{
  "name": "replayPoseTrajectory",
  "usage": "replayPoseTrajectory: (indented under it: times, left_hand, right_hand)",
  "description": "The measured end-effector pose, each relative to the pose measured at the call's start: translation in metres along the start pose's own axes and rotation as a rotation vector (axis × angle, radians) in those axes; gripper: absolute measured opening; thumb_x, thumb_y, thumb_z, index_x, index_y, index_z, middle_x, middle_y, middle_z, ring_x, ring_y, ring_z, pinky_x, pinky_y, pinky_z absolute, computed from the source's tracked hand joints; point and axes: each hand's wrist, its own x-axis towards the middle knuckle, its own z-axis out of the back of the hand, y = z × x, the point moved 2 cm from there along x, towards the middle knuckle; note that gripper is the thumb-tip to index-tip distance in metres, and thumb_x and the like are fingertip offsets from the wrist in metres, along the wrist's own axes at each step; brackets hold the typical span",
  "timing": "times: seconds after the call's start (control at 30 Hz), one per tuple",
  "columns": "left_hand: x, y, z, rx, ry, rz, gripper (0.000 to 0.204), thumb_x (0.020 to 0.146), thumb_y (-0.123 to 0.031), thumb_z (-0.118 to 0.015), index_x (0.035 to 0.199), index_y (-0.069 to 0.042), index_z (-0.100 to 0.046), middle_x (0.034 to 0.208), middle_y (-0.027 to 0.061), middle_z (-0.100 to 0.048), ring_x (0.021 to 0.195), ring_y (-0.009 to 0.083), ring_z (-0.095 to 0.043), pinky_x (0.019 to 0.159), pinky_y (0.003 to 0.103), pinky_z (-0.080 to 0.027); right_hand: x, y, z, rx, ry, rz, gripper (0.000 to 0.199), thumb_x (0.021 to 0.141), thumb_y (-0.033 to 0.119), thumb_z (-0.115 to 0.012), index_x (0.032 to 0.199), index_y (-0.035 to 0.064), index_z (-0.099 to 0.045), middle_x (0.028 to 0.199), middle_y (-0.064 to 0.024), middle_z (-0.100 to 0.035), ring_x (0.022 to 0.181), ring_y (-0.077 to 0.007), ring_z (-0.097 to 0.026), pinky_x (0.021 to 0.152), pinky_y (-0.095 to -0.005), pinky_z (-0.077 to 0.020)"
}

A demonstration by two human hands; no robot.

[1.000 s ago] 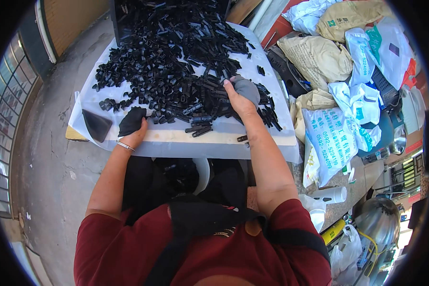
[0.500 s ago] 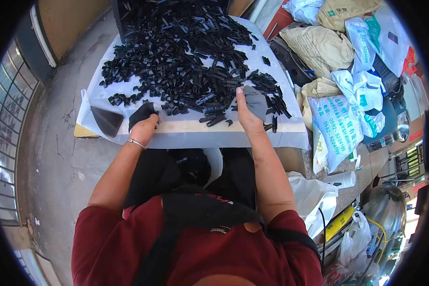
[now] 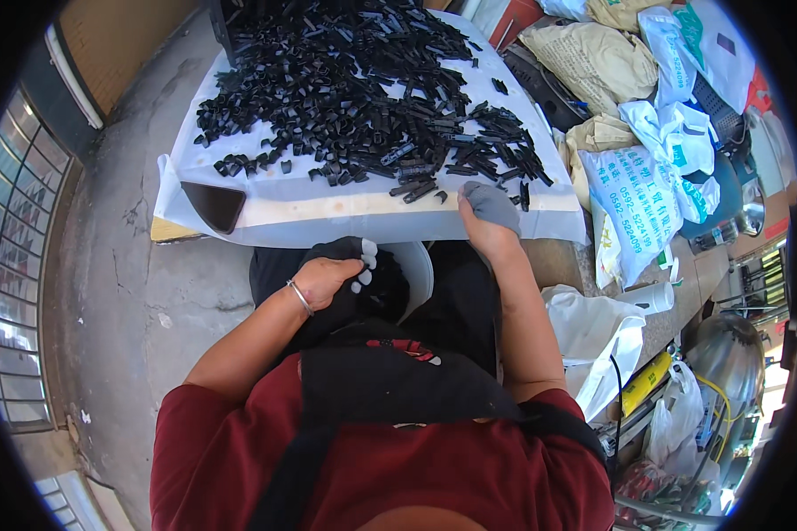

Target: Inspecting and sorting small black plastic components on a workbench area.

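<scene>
Many small black plastic pieces (image 3: 354, 106), some short and curved, others long and narrow, lie heaped on a white sheet (image 3: 549, 205) covering the table. Below the table's front edge, my left hand (image 3: 335, 274) hovers over my lap beside a white bucket (image 3: 423, 274) with dark contents. It wears a dark glove with grey fingertips and a bare thumb; the fingers are curled, and anything inside them is hidden. At the front edge, just below the long pieces, my right hand (image 3: 490, 221) is closed in a grey glove, thumb against the fingers. What it may hold cannot be seen.
A black phone (image 3: 214, 208) lies on the sheet's front left corner. Full sacks (image 3: 624, 208) and bags are piled right of the table. A white plastic bag (image 3: 593, 341) sits lower right. On the left are concrete floor and a barred window (image 3: 13, 257).
My left hand has come off the table's front edge, moving down and right to beside the bucket. My right hand has drawn back toward me from the long pieces.
</scene>
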Motion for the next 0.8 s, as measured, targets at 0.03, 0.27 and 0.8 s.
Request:
replayPoseTrajectory:
  times: [0.03,0.27,0.8]
  left_hand:
    - [-0.003,0.004,0.0,-0.022,0.034,0.004,0.023,0.084,-0.008,-0.052,0.107,-0.004,-0.058,0.092,0.0046,-0.061,0.076,0.0123,-0.057,0.062,0.024,-0.045]
    - [-0.01,0.008,-0.008,-0.007,0.042,0.039,0.024,0.084,-0.007,-0.052,0.108,-0.004,-0.057,0.092,0.0045,-0.061,0.076,0.0128,-0.057,0.062,0.024,-0.046]
    - [0.048,0.017,-0.01,-0.408,-0.09,0.044,0.024,0.086,-0.017,-0.054,0.1,0.002,-0.058,0.088,0.0103,-0.06,0.075,0.0192,-0.057,0.067,0.028,-0.046]
  right_hand:
    - [-0.007,0.003,-0.003,-0.052,0.129,-0.011,0.024,0.082,0.025,-0.051,0.091,0.0053,-0.061,0.085,-0.0157,-0.063,0.081,-0.0348,-0.058,0.072,-0.0411,-0.0458]
    - [0.005,0.005,-0.036,-0.218,0.175,-0.003,0.024,0.08,0.025,-0.051,0.093,0.0055,-0.059,0.086,-0.0161,-0.062,0.083,-0.0343,-0.058,0.074,-0.0432,-0.0455]
    - [-0.043,0.027,-0.074,0.65,0.049,-0.059,0.017,0.084,0.014,-0.053,0.091,0.0002,-0.059,0.082,-0.0113,-0.062,0.077,-0.0214,-0.059,0.072,-0.0309,-0.0451]
